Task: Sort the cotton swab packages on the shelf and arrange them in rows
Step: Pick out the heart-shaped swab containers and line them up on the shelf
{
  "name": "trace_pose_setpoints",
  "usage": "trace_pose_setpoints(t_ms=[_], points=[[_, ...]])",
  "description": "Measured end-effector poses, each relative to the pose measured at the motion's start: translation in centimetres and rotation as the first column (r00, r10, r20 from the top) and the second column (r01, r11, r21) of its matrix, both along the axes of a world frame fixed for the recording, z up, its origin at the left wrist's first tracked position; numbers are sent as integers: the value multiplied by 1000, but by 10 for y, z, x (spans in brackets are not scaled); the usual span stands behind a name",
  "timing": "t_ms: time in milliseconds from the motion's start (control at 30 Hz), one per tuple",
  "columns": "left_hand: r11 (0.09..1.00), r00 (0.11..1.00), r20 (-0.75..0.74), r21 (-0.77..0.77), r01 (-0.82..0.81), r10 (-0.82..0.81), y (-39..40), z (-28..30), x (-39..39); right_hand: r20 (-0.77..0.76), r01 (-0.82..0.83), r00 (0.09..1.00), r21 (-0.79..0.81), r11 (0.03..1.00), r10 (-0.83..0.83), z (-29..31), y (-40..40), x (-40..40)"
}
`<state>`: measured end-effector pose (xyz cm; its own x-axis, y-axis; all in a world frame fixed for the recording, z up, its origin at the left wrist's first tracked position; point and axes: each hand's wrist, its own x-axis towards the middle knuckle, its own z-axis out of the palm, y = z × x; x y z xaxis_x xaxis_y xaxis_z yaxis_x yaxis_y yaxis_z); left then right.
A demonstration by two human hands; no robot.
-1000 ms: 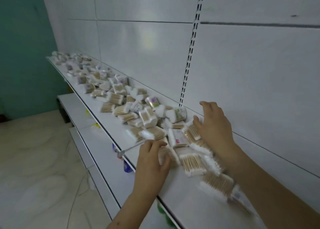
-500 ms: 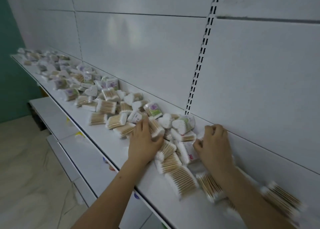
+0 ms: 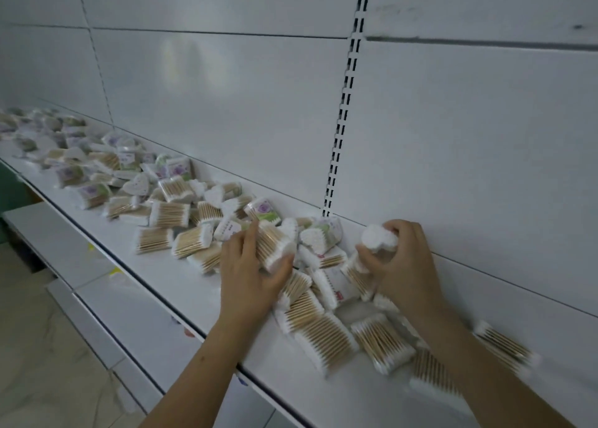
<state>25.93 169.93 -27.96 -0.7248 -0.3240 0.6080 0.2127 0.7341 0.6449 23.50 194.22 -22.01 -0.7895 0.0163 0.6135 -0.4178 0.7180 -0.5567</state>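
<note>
Many cotton swab packages [image 3: 168, 214] lie jumbled along the white shelf [image 3: 181, 285], from the far left to the near right. They have wooden sticks with white tips; some are heart-shaped. My left hand [image 3: 249, 275] grips a rectangular swab package [image 3: 275, 245] in the pile's middle. My right hand [image 3: 404, 266] holds a heart-shaped swab package [image 3: 378, 237] upright close to the back wall. More packages [image 3: 323, 337] lie flat between and below my forearms.
A white back panel with a slotted upright [image 3: 343, 117] rises behind the shelf. Lower white shelves [image 3: 106, 301] step out below the front edge. Pale marble floor [image 3: 35, 372] is at the lower left.
The view has shifted slightly left and closer. My left hand has closed around a rectangular package, and my right hand has lifted a heart-shaped package off the pile near the wall.
</note>
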Motion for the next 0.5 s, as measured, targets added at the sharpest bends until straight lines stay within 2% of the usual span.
trace_pose_setpoints(t_ms=[67, 133, 233, 300, 367, 433, 500], points=[[997, 998, -38, 59, 45, -42, 6, 9, 10, 12, -12, 1000, -60, 998, 13, 11, 6, 13], [960, 986, -40, 226, 165, -160, 23, 27, 24, 35, -2, 999, -92, 996, 5, 18, 21, 21], [815, 909, 21, 451, 364, -417, 58, 50, 42, 127, 28, 992, -201, 979, -2, 24, 50, 31], [646, 829, 26, 641, 415, -559, 89, 58, 49, 181, 35, 983, -384, 923, 38, 29, 73, 40], [366, 744, -16, 863, 347, -668, 122, 64, 55, 195, 26, 975, -575, 818, 106, 31, 99, 54], [103, 624, -81, 962, 252, -777, 156, 67, 63, 191, 35, 971, -711, 703, 145, 32, 128, 71], [-81, 481, -160, 980, 180, -862, 187, 69, 71, 213, 74, 962, -808, 585, 172, 34, 157, 88]])
